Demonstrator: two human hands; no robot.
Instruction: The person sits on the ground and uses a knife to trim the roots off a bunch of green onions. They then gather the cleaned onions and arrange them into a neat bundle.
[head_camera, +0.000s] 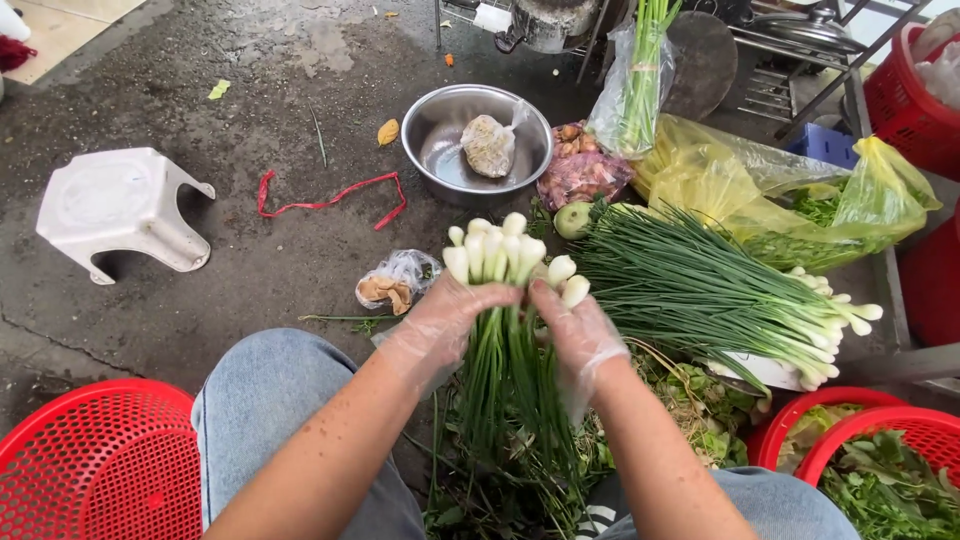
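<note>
Head view. Packages first: clear plastic bag (632, 85) with tall green stalks stands at the top of the wet concrete ground (260, 260), just right of the steel bowl (440, 130). In the bowl lies a small clear knotted bag (489, 145) of pale brownish stuff. A reddish mesh-like pouch of roots (580, 175) sits touching the bowl's right side. Yellow plastic bags (740, 185) with greens spread toward the top right. A small crumpled clear bag (395, 280) with brown bits lies on the ground just left of my hands. No labels I can make out.

Both my hands wear thin clear gloves. My left hand (447, 318) is wrapped around a bunch of spring onions (495, 255) just below the white bulbs, fingers closed on the stalks. My right hand (580, 335) pinches a couple of bulbs at the right side of the same bunch. Bulbs point away from me, green tops hang down between my knees.

A loose pile of spring onions (700, 290) lies to the right, near my right hand, bulbs pointing right. Red baskets: one empty (95, 465) at bottom left, stacked ones with leafy greens (880, 450) at bottom right. White plastic stool (120, 210) tipped over at the left; red string (330, 195) between it and the bowl.
</note>
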